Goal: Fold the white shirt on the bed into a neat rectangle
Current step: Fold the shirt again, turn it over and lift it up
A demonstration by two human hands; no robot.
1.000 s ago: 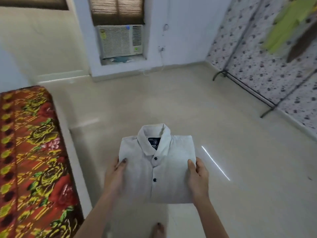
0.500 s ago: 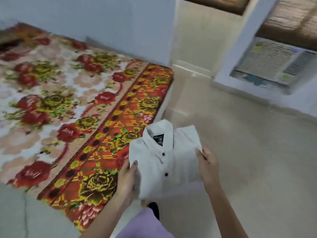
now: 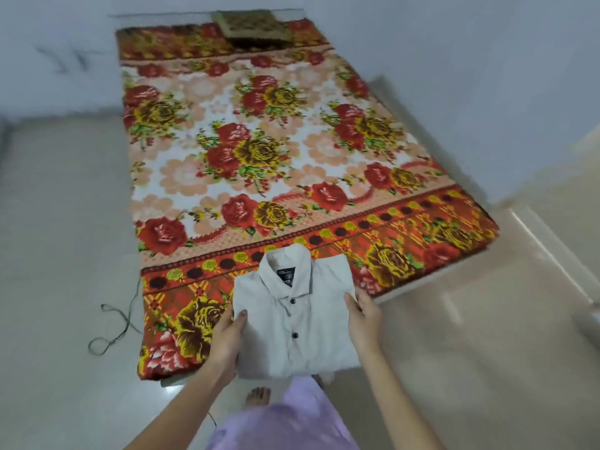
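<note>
The white shirt [image 3: 293, 323] is folded into a rectangle, collar up and dark buttons showing down the front. I hold it in the air over the near end of the bed [image 3: 259, 151], which has a red and yellow floral cover. My left hand [image 3: 227, 339] grips the shirt's left edge, thumb on top. Its right edge is gripped the same way by my right hand [image 3: 365, 318], thumb on the front. The fingers of both hands are hidden under the cloth.
A patterned pillow [image 3: 250, 26] lies at the bed's far end against the wall. A thin dark cord [image 3: 112, 326] loops on the pale floor left of the bed. My foot [image 3: 258, 396] and lilac clothing [image 3: 282, 420] show below the shirt.
The view has swung from the open floor and air conditioner round to the bed. The folded shirt stays held between both hands and now hangs over the bed's near end.
</note>
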